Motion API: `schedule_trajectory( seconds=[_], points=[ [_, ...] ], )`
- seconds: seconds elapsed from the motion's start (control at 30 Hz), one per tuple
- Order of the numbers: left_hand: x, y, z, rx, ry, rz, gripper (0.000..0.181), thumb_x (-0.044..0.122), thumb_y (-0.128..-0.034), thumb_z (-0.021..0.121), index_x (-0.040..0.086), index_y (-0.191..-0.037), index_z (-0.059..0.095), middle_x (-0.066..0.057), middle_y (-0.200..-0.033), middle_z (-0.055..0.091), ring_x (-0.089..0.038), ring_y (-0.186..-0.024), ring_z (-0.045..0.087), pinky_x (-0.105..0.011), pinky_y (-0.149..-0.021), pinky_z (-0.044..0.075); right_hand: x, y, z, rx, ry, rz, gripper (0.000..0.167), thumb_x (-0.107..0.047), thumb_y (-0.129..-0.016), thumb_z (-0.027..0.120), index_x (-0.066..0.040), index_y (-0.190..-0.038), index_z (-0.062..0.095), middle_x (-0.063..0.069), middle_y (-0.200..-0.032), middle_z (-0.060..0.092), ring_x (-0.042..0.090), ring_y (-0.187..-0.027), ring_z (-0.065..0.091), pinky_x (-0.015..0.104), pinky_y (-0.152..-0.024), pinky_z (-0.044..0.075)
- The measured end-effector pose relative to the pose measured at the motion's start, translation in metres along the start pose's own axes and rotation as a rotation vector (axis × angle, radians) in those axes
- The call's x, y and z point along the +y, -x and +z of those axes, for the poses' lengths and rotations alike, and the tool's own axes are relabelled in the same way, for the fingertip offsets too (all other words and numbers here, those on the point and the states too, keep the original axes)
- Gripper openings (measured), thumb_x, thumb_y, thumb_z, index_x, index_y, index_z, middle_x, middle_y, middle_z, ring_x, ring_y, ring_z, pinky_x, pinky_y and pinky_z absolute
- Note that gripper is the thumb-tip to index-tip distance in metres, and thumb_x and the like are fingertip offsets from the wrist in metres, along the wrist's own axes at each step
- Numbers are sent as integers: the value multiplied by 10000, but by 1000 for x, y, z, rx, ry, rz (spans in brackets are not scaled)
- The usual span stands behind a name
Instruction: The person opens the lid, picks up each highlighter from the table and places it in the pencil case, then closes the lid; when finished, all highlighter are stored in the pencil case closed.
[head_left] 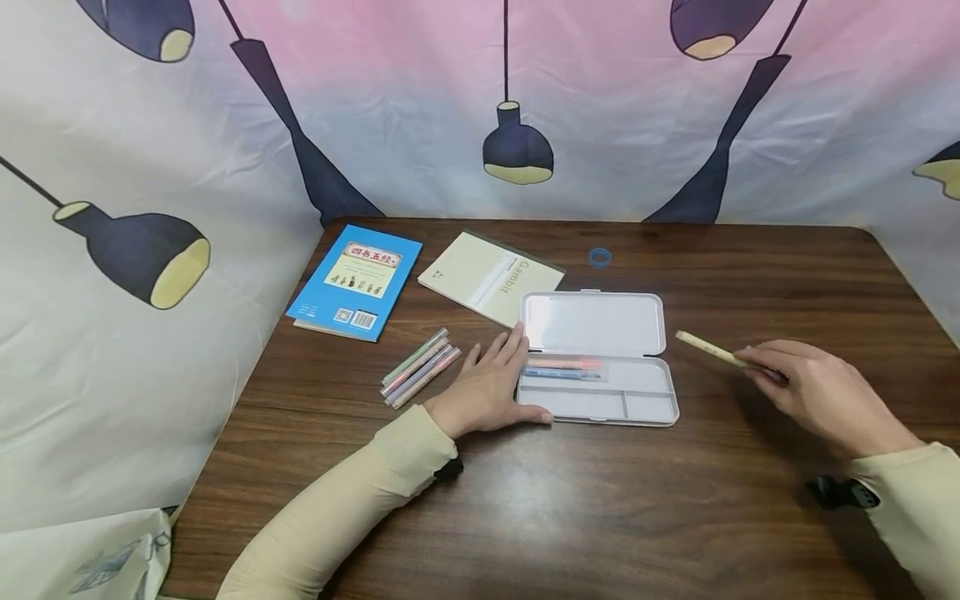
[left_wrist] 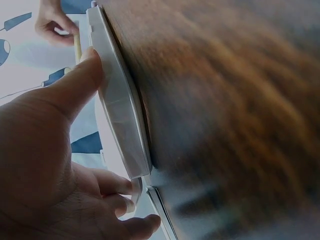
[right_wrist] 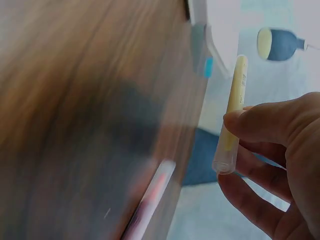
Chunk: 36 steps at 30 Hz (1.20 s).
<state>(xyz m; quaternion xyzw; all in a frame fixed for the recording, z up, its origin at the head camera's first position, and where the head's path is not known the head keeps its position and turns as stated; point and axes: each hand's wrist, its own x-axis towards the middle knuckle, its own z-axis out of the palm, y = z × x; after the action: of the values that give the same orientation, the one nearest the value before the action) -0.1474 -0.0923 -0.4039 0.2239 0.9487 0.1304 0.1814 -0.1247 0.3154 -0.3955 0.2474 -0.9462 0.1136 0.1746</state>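
A white case (head_left: 651,408) lies with its lid (head_left: 592,323) folded back; an orange-pink pen (head_left: 573,364) and a blue pen (head_left: 558,374) are in its rear compartment. My left hand (head_left: 491,387) rests spread against the case's left side, thumb at the front corner; the left wrist view shows this hand (left_wrist: 65,130) touching the case wall (left_wrist: 120,105). To the right of the case, my right hand (head_left: 821,387) pinches a pale yellow pen (head_left: 708,347) above the table. In the right wrist view, thumb and fingers of the hand (right_wrist: 275,150) hold the pen (right_wrist: 237,95) near its clear end.
Several pens (head_left: 420,367) lie left of my left hand. Behind are a blue book (head_left: 405,262), a cream notebook (head_left: 457,267), partly behind the case lid, and a blue ring (head_left: 600,257). Another pen (right_wrist: 150,202) lies on the table in the right wrist view.
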Motion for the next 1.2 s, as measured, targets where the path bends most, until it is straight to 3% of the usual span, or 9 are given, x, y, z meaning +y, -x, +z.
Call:
schedule_trajectory(
  seconds=[0.17, 0.37, 0.77, 1.2],
  points=[
    [0, 0, 1, -3, -2, 1, 1145, 726, -835, 614, 101, -1607, 45, -25, -1669, -97, -247, -1540, 13, -564, -1209, 71, -16, -23, 8, 39, -62, -97, 401, 33, -685, 834, -106, -1056, 767, 34, -948, 727, 239, -831, 686, 483, -674, 532],
    [0, 1, -1, 3, -4, 1, 1146, 725, -831, 620, 103, -1608, 52, -26, -1670, -91, -245, -1540, 14, -563, -1210, 69, -40, -48, 23, 70, -106, -228, 359, 16, -696, 828, -99, -1033, 780, 14, -944, 724, 178, -819, 686, 410, -620, 543],
    [0, 0, 2, 9, -12, 2, 1145, 726, -831, 619, 101, -1608, 54, -27, -1669, -88, -244, -1540, 27, -565, -1209, 84, -86, -79, 47, -49, -202, -335, 285, 28, -765, 806, -93, -1022, 781, -5, -966, 719, 153, -867, 687, 366, -672, 568],
    [1, 2, 1, 10, -28, -10, 1144, 732, -830, 612, 103, -1609, 59, -29, -1670, -86, -248, -1540, 35, -562, -1208, 97, -111, -87, 67, -188, -206, -360, 264, -19, -805, 812, -123, -1046, 782, -26, -997, 723, 129, -930, 685, 346, -766, 579]
  ],
)
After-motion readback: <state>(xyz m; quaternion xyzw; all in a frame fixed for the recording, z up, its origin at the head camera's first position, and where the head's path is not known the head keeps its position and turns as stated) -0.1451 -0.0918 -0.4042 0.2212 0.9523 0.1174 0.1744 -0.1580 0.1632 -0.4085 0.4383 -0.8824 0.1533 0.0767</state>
